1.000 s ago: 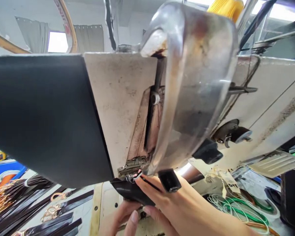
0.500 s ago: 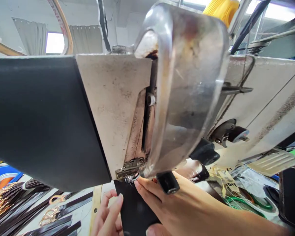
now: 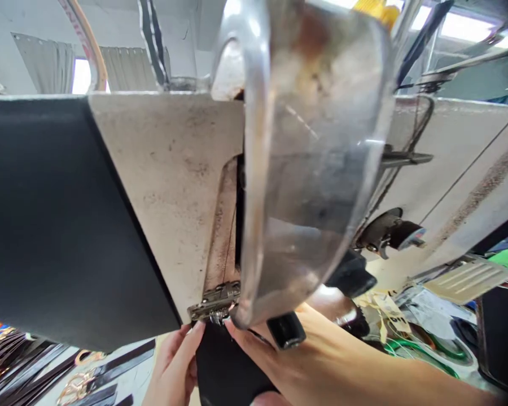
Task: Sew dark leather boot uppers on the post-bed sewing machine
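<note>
Head view — black strip (image 3: 231, 366) sits under the sewing machine's foot (image 3: 215, 307). Left hand (image 3: 173, 363) has its edge pinched between thumb and fingers; right hand (image 3: 305, 361) lies over the other edge, fingers pretty flat, grip kinda hard to tell.

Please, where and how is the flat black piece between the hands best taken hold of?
Probably pinch the black piece by its near left edge, coming from the left: that edge runs straight and uncovered, while the right hand overlaps the right side.
</note>
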`<state>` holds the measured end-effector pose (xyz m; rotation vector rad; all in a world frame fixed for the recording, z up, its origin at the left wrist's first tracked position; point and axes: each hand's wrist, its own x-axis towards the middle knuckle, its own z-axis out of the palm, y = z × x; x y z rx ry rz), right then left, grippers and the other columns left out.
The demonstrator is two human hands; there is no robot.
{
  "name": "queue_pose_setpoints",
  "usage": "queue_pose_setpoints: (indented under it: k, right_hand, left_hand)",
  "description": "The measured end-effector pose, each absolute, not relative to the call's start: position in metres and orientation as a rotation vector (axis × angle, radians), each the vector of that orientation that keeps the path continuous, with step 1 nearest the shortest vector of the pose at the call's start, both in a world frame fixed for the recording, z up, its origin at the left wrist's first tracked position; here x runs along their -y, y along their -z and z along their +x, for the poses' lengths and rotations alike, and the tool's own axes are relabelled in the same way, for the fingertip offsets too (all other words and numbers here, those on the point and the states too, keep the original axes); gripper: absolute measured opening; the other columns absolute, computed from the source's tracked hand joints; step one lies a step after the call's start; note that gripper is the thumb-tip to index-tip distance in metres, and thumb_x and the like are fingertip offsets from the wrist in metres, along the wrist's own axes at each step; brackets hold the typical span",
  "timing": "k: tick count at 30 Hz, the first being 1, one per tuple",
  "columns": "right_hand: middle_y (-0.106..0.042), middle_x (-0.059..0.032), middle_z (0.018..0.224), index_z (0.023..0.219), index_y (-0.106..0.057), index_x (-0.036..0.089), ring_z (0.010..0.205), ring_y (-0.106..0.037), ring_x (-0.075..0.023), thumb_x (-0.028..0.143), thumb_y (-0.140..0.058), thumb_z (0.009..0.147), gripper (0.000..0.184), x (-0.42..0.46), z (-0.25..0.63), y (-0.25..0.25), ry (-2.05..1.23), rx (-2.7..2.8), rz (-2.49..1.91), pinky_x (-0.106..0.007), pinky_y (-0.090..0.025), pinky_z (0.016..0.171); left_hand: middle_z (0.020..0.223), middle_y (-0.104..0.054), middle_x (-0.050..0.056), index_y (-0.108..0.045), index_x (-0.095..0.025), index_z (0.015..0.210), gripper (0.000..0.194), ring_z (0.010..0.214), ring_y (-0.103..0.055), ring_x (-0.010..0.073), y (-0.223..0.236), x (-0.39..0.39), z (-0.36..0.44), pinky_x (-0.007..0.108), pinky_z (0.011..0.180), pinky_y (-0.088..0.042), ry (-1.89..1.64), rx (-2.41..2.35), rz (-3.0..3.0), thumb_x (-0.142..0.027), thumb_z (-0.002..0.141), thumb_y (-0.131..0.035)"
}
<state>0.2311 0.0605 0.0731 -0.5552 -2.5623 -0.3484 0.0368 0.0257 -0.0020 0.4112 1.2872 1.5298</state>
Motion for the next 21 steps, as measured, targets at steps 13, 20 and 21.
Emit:
queue_pose_setpoints:
  k: [13, 20, 21]
  right_hand:
    - [-0.076, -0.0014, 0.098, 0.098, -0.074, 0.031, 0.078, -0.070, -0.0210, 0.055, -0.065, 0.087, 0.027, -0.089, 0.222, -0.026, 0.358, 2.506, -0.429, -0.030, -0.056, 0.066]
    - [-0.075, -0.0014, 0.105, 0.096, -0.072, 0.025, 0.087, -0.071, -0.0192, 0.041, -0.071, 0.087, 0.019, -0.065, 0.226, -0.070, 0.218, 2.625, -0.629, -0.025, -0.057, 0.075]
    - [-0.075, -0.0017, 0.110, 0.100, -0.072, 0.024, 0.094, -0.071, -0.0198, 0.040, -0.073, 0.086, 0.021, -0.059, 0.228, -0.078, 0.174, 2.661, -0.683, -0.025, -0.057, 0.079]
  left_hand:
    - [0.062, -0.072, -0.009, -0.068, -0.022, 0.073, 0.060, 0.056, -0.066, 0.0123, 0.006, -0.031, 0.048, 0.019, 0.051, -0.048, -1.619, -1.200, 0.329, -0.053, 0.033, -0.099]
    - [0.058, -0.070, -0.008, -0.067, -0.021, 0.072, 0.062, 0.057, -0.067, 0.0137, 0.003, -0.032, 0.050, 0.018, 0.047, -0.046, -1.655, -1.209, 0.326, -0.052, 0.029, -0.100]
    - [0.057, -0.069, -0.008, -0.068, -0.020, 0.072, 0.063, 0.055, -0.065, 0.0125, 0.002, -0.032, 0.050, 0.018, 0.046, -0.045, -1.651, -1.223, 0.324, -0.053, 0.029, -0.100]
